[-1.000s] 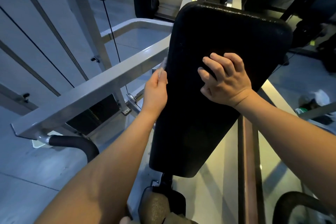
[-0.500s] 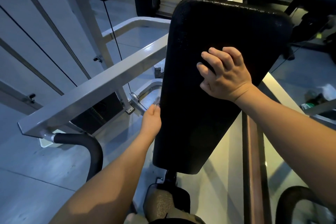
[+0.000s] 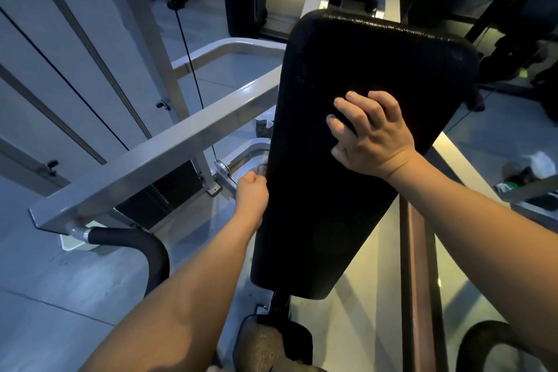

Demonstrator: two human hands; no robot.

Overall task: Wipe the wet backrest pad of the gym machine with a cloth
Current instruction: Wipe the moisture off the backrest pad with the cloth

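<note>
Grey tiled gym floor (image 3: 45, 296), grey steel frame (image 3: 169, 142). Black textured backrest pad (image 3: 332, 220): rounded corners, tilted, centre, speckles glinting along top edge. Left hand (image 3: 252, 190) pinches small pale blurred cloth (image 3: 261, 168) at pad's left edge. Right hand (image 3: 374, 136), fingers curled, rests on pad's upper face; any grasp cannot be told.

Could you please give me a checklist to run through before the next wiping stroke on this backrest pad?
1. Cloth in hand: cannot tell. The left hand pinches a pale scrap at the pad's left edge, but it is too blurred to identify.
2. Pad steadied: ok. The right hand rests on the face of the backrest pad, fingers bent.
3. Anything under the right hand: cannot tell. It is too dark there.
4. Wetness on the pad: cannot tell. Speckles glint along the top edge, but the face is too dark to judge.
5. Lower face free to wipe: ok. Nothing lies on it below the hands.
</note>
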